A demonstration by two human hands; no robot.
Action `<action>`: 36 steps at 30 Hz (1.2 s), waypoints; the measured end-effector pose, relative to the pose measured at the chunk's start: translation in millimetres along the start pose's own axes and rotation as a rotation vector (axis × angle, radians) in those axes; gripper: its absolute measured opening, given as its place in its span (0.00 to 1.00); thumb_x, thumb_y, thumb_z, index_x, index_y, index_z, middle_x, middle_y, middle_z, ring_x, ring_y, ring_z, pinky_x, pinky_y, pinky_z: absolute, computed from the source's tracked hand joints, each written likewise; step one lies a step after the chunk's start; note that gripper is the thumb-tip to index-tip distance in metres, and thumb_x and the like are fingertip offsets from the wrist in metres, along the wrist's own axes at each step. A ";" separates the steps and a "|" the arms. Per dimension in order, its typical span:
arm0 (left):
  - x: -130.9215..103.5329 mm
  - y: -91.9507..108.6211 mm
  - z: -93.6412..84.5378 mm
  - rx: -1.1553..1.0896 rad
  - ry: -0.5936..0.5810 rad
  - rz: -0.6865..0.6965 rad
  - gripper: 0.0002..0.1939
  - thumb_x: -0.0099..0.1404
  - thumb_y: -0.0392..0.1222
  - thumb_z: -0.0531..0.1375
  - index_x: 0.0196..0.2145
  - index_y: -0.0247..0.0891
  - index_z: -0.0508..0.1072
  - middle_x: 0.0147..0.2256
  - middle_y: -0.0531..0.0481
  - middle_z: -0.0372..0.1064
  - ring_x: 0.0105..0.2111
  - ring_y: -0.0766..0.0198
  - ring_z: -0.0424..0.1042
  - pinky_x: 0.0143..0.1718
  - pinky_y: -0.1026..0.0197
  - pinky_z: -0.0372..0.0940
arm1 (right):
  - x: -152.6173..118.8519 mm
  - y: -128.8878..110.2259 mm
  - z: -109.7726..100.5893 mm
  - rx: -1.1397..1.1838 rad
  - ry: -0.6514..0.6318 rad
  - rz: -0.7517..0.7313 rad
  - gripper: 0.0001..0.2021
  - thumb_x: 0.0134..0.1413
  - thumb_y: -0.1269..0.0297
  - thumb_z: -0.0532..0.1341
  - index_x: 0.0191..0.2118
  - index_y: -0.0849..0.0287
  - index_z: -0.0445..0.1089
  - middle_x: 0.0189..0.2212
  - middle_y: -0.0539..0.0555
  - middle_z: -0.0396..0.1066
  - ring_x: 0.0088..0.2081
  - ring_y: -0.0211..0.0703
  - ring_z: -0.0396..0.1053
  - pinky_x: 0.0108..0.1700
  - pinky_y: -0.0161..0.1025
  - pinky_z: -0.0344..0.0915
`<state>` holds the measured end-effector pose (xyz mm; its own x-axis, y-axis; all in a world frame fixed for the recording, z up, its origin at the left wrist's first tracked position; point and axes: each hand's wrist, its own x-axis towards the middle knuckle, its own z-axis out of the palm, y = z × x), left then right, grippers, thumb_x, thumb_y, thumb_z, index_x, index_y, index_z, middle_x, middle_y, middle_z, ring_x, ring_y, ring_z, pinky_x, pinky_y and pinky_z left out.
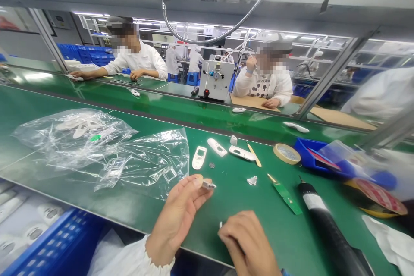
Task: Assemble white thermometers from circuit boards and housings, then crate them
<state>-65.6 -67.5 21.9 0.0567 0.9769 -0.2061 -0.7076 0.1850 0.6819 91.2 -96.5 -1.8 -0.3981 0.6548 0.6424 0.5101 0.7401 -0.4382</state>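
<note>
My left hand [181, 213] pinches a small silver-and-white part [208, 185] between thumb and fingers, above the green bench. Lower and to the right, my right hand [249, 241] has its fingers curled together. A small white tip [221, 224] shows at its fingertips, and the rest is hidden. Beyond my hands lie a white casing with a square window [199, 158], another white shell [217, 147], a longer white casing [242, 153] and a small white cap [233, 140]. A round dark disc [211, 165] and a small white fitting [252, 180] lie nearer.
Clear plastic bags [145, 159] with white parts spread over the left. Rightward are a yellow tool [254, 155], tape roll [286, 154], green circuit board [286, 198], black electric screwdriver [320, 215] and blue bin [310, 159]. A blue crate [51, 239] stands lower left. Two co-workers sit opposite.
</note>
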 end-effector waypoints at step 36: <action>-9.6 -18.9 -0.5 -0.126 -0.088 -0.188 0.04 0.58 0.36 0.58 0.31 0.33 0.72 0.32 0.46 0.72 0.36 0.62 0.71 0.45 0.57 0.64 | 26.3 7.3 -15.0 -0.154 0.181 -0.015 0.07 0.53 0.75 0.56 0.34 0.59 0.70 0.28 0.55 0.66 0.30 0.42 0.63 0.28 0.37 0.63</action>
<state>-53.1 -80.4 10.6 0.2530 0.9331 -0.2556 -0.7608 0.3551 0.5432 95.9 -76.2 21.2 -0.2705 0.5960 0.7561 0.6214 0.7079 -0.3357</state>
